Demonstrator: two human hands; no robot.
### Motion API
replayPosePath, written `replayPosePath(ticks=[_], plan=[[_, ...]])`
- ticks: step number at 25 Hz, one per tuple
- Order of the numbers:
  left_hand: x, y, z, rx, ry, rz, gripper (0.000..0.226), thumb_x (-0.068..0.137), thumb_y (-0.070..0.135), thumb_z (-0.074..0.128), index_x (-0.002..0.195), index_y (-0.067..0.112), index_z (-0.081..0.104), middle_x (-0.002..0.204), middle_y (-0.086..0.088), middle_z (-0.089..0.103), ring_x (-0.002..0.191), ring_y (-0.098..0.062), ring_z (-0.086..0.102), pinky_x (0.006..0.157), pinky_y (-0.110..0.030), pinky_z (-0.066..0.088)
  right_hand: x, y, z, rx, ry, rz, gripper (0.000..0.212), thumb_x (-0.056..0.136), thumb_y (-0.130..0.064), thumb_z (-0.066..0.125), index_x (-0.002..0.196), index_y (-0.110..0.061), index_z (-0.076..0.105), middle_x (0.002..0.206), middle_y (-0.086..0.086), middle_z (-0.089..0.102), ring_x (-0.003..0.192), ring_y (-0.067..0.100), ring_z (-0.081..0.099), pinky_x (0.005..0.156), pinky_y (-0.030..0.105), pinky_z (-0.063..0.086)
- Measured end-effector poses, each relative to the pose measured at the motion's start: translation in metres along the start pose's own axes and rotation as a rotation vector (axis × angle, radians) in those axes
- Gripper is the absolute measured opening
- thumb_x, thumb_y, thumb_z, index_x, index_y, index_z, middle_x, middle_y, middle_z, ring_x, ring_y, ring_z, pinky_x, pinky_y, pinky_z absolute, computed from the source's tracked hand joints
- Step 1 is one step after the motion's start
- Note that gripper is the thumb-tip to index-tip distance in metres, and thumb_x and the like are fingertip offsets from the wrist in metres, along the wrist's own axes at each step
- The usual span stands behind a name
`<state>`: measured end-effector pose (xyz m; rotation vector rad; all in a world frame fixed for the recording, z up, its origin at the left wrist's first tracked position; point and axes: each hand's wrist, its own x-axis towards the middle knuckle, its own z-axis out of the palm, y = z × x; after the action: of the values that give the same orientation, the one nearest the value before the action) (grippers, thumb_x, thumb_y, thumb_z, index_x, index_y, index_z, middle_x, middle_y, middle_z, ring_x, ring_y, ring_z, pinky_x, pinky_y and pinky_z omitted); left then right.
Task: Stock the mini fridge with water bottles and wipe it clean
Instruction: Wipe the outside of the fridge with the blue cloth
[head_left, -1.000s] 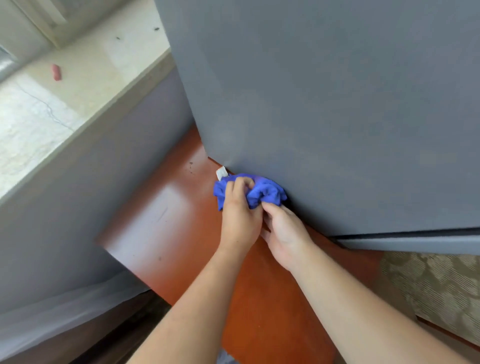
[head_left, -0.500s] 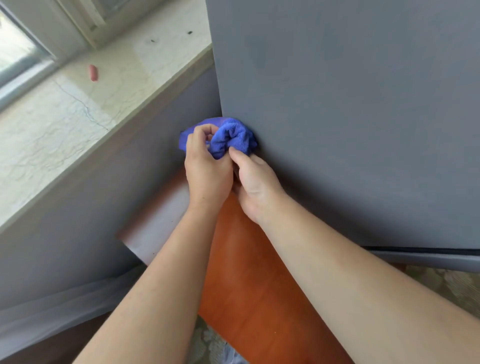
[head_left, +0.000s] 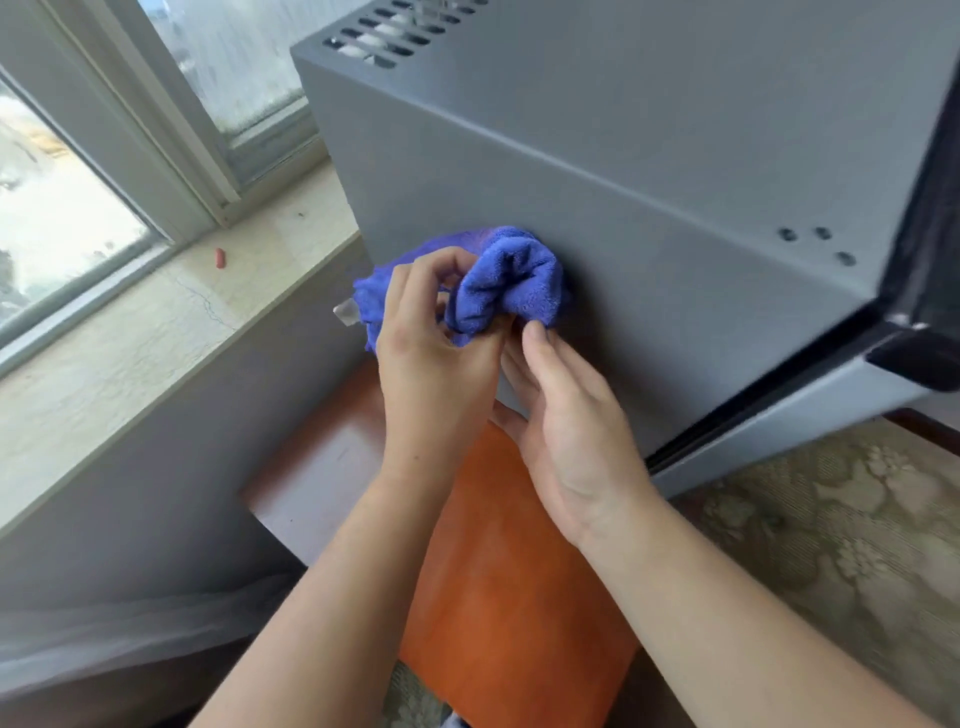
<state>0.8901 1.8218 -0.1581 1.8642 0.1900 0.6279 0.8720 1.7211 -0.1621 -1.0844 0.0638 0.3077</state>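
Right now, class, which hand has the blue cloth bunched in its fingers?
The left hand grips the blue cloth; the right hand only touches its lower edge with its fingertips.

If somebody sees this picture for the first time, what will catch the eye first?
First, the bunched bright blue terry cloth pressed against the grey metal side of the mini fridge, mid-picture. The left hand grips it, and the right hand touches its lower edge. Below them lies the glossy orange-brown wooden surface.
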Motion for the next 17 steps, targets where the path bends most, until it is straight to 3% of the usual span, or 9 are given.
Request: replayPosePath(ticks=[4,8,11,13,15,17], plan=[[-0.047,0.038,0.025,-0.036,-0.078,0.013,0.044,0.075,0.010,0.080,0.099,0.038,0.058,0.103,0.012,0.062,0.094,-0.017,0.067,0.082,-0.043,0.057,-0.058,-0.017,-0.044,-0.153,0.133,-0.075,0.034,0.103,-0.039,0.047,0.122,-0.024,0.071,0.129,0.002,0.070,0.129,0.021,0.060,0.108,0.059,0.047],[-0.087,0.068,0.048,-0.033,-0.173,0.049,0.040,0.073,0.007,0.082,0.097,0.031,0.059,0.100,0.014,0.059,0.090,-0.016,0.066,0.078,-0.040,0.055,-0.106,-0.046,-0.077,-0.303,0.191,-0.132,0.028,0.108,-0.023,0.048,0.111,-0.027,0.075,0.117,-0.004,0.075,0.115,0.014,0.068,0.104,0.060,0.050],[-0.102,0.083,0.056,-0.043,-0.183,0.013,0.035,0.075,0.015,0.082,0.096,0.032,0.060,0.099,0.013,0.062,0.087,-0.013,0.068,0.077,-0.037,0.056,-0.128,-0.069,-0.090,-0.477,0.174,-0.166,0.034,0.106,-0.017,0.051,0.110,-0.042,0.073,0.108,-0.012,0.077,0.108,0.006,0.070,0.101,0.051,0.054],[-0.107,0.094,0.058,-0.058,-0.178,-0.032,0.031,0.079,0.019,0.083,0.096,0.033,0.061,0.098,0.012,0.067,0.086,-0.011,0.068,0.076,-0.031,0.057,-0.138,-0.087,-0.098,-0.608,0.139,-0.195,0.040,0.103,-0.018,0.057,0.103,-0.055,0.070,0.100,-0.015,0.078,0.103,0.002,0.071,0.096,0.037,0.057],[-0.110,0.105,0.060,-0.106,-0.173,-0.107,0.027,0.082,0.022,0.082,0.098,0.033,0.063,0.094,0.008,0.071,0.084,-0.010,0.069,0.073,-0.029,0.058,-0.144,-0.107,-0.110,-0.714,0.135,-0.257,0.035,0.099,-0.018,0.062,0.102,-0.052,0.071,0.093,-0.019,0.077,0.094,-0.002,0.072,0.085,0.018,0.056],[-0.114,0.119,0.065,-0.142,-0.134,-0.163,0.024,0.083,0.023,0.079,0.098,0.033,0.062,0.090,0.008,0.072,0.083,-0.009,0.070,0.073,-0.030,0.059,-0.147,-0.123,-0.123,-0.791,0.165,-0.353,0.023,0.096,-0.019,0.065,0.103,-0.039,0.073,0.092,-0.019,0.076,0.089,0.001,0.073,0.077,0.013,0.054]])
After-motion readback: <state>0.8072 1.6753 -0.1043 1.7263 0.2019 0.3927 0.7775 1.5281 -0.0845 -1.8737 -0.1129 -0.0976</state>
